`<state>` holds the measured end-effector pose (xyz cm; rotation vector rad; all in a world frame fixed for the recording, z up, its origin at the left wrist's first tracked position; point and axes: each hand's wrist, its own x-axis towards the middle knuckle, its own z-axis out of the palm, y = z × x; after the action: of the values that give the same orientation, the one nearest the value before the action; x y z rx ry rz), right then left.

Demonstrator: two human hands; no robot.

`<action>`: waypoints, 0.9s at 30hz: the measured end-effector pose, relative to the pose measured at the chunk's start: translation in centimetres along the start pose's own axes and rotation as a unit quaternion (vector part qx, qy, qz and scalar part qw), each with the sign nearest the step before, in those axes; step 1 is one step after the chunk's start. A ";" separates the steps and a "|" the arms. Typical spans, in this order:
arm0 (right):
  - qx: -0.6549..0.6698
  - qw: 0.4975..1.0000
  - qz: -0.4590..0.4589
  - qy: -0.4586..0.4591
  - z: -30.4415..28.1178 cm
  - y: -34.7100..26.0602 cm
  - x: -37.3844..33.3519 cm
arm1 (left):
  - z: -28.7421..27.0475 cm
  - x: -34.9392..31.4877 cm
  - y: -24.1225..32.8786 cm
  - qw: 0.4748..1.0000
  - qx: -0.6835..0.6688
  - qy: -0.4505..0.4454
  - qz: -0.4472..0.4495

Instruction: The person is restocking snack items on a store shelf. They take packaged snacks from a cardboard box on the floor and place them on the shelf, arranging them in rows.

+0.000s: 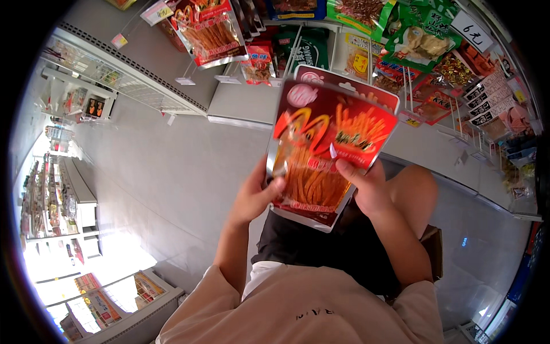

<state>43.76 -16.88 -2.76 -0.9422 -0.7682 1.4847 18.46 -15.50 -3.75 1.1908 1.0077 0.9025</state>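
Between my hands is a small stack of red snack packets (312,178), their fronts showing orange strips through a clear window and a yellow curved mark. At least one more packet lies behind the front one, its upper edge sticking out at the top right. My left hand (258,192) grips the left edge, thumb on the front. On the right edge, my right hand (366,186) pinches with its thumb across the front; the other fingers are mostly hidden behind. The stack is held above my lap, slightly tilted.
Ahead, a shelf rack carries hanging snack bags: a similar red packet (209,34) at left, green bags (423,37) at right, and a white price card (472,31). More shelving (54,195) lines the far left. Beside my right leg stands a brown cardboard box (433,252).
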 end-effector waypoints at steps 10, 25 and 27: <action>0.007 1.000 0.023 -0.013 -0.1 -0.5 0.1 | 3.4 -0.4 0.5 0.996 -0.070 0.039 -0.043; -0.090 0.989 -0.048 -0.107 -0.2 -0.4 -0.3 | 4.3 -1.6 1.4 0.996 -0.061 0.011 -0.066; -0.112 0.986 -0.038 -0.118 -0.1 -0.9 -0.5 | 4.7 -1.8 2.0 0.996 -0.074 0.029 -0.051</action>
<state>44.32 -17.24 -1.93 -0.9010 -1.1510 1.4786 22.34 -18.30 -1.20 0.9855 1.0215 0.9179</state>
